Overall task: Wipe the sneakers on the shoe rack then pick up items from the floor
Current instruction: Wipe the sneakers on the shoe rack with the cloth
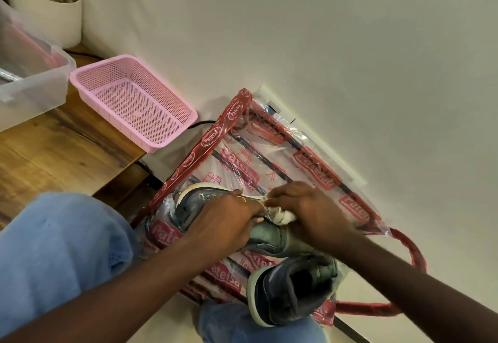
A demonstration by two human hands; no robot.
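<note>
On "Patelsa"-printed rack wrap, both hands grip a sneaker.

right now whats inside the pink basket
Nothing visible inside the pink basket: its mesh floor and walls show bare. The basket sits on the wooden table; whatever is beneath the basket is covered.

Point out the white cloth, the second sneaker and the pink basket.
white cloth [283, 216]: head view, bunched part below the right hand.
second sneaker [293, 288]: head view, dark inside opening.
pink basket [134, 105]: head view, mesh floor.
</note>
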